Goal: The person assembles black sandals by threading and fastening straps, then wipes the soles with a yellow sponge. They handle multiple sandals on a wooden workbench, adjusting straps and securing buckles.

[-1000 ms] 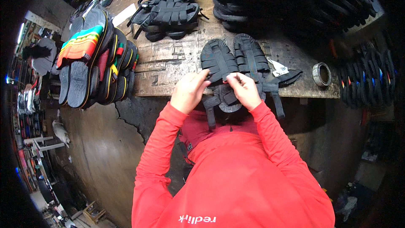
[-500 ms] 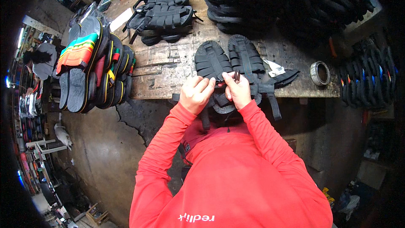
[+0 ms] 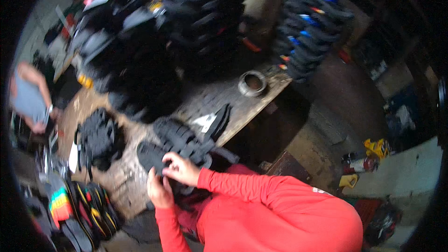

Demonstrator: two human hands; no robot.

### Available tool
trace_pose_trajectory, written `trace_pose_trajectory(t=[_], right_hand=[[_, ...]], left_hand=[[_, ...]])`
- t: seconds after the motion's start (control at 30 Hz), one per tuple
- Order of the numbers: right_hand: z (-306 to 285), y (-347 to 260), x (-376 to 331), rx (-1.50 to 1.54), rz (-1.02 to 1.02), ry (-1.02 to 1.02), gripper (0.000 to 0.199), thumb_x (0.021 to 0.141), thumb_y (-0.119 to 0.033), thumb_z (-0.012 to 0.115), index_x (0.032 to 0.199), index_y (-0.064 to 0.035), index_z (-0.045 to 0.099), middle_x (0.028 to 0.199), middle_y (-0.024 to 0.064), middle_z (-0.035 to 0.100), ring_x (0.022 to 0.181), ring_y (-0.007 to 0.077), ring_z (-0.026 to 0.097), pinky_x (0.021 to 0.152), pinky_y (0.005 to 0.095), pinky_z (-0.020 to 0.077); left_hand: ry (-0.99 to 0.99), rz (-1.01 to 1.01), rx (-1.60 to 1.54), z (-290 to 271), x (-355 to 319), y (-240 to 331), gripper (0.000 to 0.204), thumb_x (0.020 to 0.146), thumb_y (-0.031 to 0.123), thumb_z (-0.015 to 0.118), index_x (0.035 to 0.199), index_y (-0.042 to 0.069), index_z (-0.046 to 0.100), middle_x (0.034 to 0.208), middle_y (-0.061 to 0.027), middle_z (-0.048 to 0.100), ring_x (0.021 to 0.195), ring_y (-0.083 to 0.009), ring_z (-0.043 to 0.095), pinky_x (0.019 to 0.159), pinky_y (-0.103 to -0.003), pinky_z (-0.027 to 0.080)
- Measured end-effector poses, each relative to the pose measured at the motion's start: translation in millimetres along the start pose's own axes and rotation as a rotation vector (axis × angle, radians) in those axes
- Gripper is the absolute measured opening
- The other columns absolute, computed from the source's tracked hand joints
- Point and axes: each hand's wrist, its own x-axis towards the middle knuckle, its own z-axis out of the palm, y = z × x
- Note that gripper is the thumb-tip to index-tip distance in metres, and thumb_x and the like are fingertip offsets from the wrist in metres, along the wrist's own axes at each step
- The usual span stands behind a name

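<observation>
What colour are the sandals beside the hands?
The sandals look black, best seen in the head view.

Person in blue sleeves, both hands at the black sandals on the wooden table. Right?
Wrong colour: the sleeves are red, per the head view. The left hand and right hand are indeed at the black sandals on the wooden table.

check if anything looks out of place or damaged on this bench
The white scrap looks a bit out of place: it lies on the bench beyond the black sandals, pale and seemingly loose amid dark footwear. Nothing looks plainly spilled or damaged, though blur hides fine detail.
</observation>
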Motion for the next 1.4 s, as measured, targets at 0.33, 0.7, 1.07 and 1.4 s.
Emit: trace_pose_trajectory(t=[0.33,0.7,1.07,1.4], right_hand=[[-29.5,1.2,9.9,-0.326,-0.082,-0.205,0.047,0.090,-0.010,0.059,0.137,-0.0096,0.055,0.094,0.0128,0.073,0.087,0.0173,0.070,0.082,0.0353,0.0548],[-18.0,-2.0,23.4,-0.386,-0.249,-0.245,0.030,0.084,-0.009,0.062,0.114,-0.0051,0.066,0.102,0.0182,0.072,0.096,0.0337,0.070,0.085,0.0423,0.0535],[-36.4,-39.5,20.3,-0.465,-0.006,-0.335,0.018,0.087,-0.004,0.058,0.101,0.0035,0.065,0.067,0.0151,0.065,0.049,0.0222,0.066,0.045,0.0367,0.0526],[-70.0,-25.9,49.0,-0.369,-0.470,-0.266,0.015,0.086,-0.007,0.064,0.099,-0.0012,0.068,0.071,0.0129,0.067,0.046,0.0220,0.064,0.046,0.0348,0.0537]], left_hand=[[0.020,0.112,0.360,9.1,3.4,-6.6,0.054,0.091,0.006,0.064,0.142,-0.001,0.050,0.110,-0.0160,0.071,0.087,-0.0306,0.069,0.076,-0.042,0.052],[-0.053,0.037,0.146,11.7,-0.5,-15.7,0.064,0.096,0.009,0.061,0.154,0.005,0.035,0.103,-0.0141,0.075,0.086,-0.0312,0.071,0.073,-0.040,0.054],[-0.197,0.243,0.186,10.7,24.5,-22.6,0.043,0.087,0.014,0.072,0.129,0.010,0.063,0.099,-0.0121,0.072,0.088,-0.0308,0.069,0.078,-0.039,0.053],[-0.111,0.239,0.261,-11.9,15.7,-28.8,0.022,0.085,0.011,0.076,0.106,0.008,0.073,0.093,-0.0134,0.073,0.079,-0.0319,0.071,0.069,-0.041,0.055]])
